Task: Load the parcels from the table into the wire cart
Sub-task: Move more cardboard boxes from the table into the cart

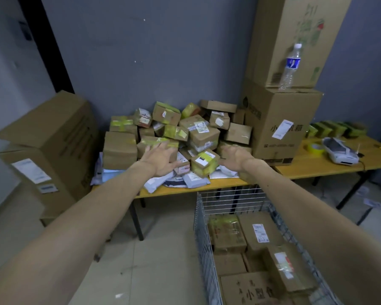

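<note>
- Here, a yellow-topped table [163,191] on dark legs stands against a grey-blue wall [152,51], over a floor [163,260] of pale tiles.
- The parcels [205,133] lie heaped on the table: small brown boxes, many bound in yellow-green tape, with soft poly mailers [158,182] flattened under the front of the pile.
- The left hand [161,160] reaches over a taped box at the front of the heap, fingers spread; whether it touches the box cannot be told.
- The right hand [233,157] hovers near the right side of the pile, fingers loose and apart, holding nothing.
- The wire cart [229,197] stands on the floor just in front of the table, below the right arm, with several loaded boxes [260,234] inside it.
- On the right part of the table a large carton [279,128] carries a tall carton [295,36], and a water bottle [291,64] stands upright on the lower one.
- Further right lie a roll of yellow tape [316,147], a white device [341,154] and a row of green-taped boxes [334,128].
- Stacked cartons [51,139] stand at the table's left end.
</note>
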